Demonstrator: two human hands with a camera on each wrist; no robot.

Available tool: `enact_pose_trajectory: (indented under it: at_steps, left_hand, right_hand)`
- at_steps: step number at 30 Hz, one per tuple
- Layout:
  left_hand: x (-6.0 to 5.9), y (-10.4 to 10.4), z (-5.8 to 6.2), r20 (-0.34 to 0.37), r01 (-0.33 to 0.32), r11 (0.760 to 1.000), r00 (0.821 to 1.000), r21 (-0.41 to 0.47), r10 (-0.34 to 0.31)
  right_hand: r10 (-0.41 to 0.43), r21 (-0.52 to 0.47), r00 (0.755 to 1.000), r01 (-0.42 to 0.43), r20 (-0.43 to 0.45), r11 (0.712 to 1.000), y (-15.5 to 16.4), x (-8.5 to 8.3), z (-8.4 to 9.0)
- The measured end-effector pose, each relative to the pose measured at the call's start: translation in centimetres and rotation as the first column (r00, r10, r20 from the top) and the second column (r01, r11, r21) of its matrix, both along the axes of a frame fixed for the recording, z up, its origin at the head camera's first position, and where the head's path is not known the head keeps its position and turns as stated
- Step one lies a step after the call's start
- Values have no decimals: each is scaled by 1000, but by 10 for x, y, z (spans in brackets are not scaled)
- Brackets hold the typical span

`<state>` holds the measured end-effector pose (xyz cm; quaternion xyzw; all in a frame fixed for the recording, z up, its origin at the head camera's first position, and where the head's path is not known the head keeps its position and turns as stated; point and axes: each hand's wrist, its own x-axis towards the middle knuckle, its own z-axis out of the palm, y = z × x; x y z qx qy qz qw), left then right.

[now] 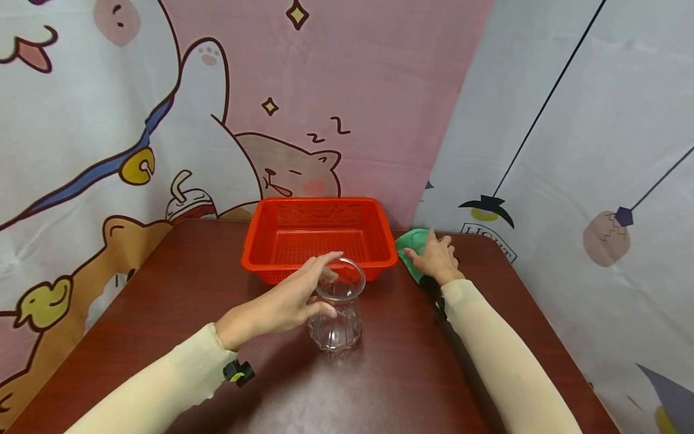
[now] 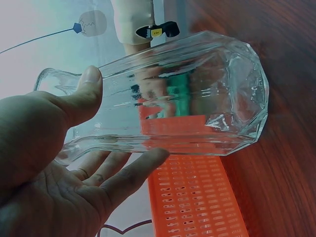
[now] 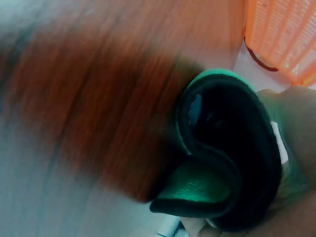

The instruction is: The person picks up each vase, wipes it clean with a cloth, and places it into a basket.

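Two hands at work over a dark red bench in the head view. Left hand wrapped round the neck of a clear ribbed glass vase, thumb on the near side, fingers curled over the rim; vase upright near the middle of the bench, just in front of an orange basket. Basket set against the back edge, below a cartoon backdrop. Right hand laid on a green cloth just beside the basket's right wall, toward the back right corner, fingers spread and fairly straight on top of it. Both forearms in cream sleeves.

From the left wrist: thumb pressed on one side of the vase, fingers curved beneath the other, a firm clasp on the glass. Basket and red-brown bench beyond it.

From the right wrist: heavy blur. Green cloth folded up close against the palm, basket at the upper right; finger positions impossible to tell here.
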<state>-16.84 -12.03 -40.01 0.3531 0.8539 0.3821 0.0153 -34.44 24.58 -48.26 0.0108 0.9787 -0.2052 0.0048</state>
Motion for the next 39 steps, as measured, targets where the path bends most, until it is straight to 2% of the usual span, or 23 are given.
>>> enact_pose_trajectory:
  at_steps: [5, 10, 13, 18, 23, 27, 34, 39]
  left_hand:
    - [0, 1, 1, -3, -1, 1000, 1000, -6, 1]
    - [0, 2, 2, 2, 0, 1000, 1000, -4, 0]
    - [0, 2, 3, 10, 2, 1000, 1000, -1, -2]
    - [0, 2, 1, 15, 2, 1000, 1000, 4, -2]
    - [0, 1, 1, 41, -12, 1000, 999, 3, 12]
    - [0, 0, 1, 44, -16, 1000, 999, -1, 16]
    - [2, 1, 3, 22, -16, 1000, 1000, -9, 16]
    - [1, 2, 2, 15, -8, 1000, 1000, 0, 8]
  right_hand:
    - [70, 84, 997, -71, 14, 994, 1, 7, 0]
    - [108, 163, 988, -126, 114, 978, 3, 16, -1]
    - [110, 191, 982, -138, 152, 972, 1, 20, -2]
    - [85, 207, 982, -119, 168, 971, -2, 20, -2]
    - [68, 172, 988, -92, 138, 981, -2, 21, -4]
    - [86, 143, 992, -98, 91, 985, -1, 22, -6]
    - [102, 125, 995, -100, -5, 987, -2, 28, 3]
    - [139, 82, 986, -132, -86, 988, -5, 34, 10]
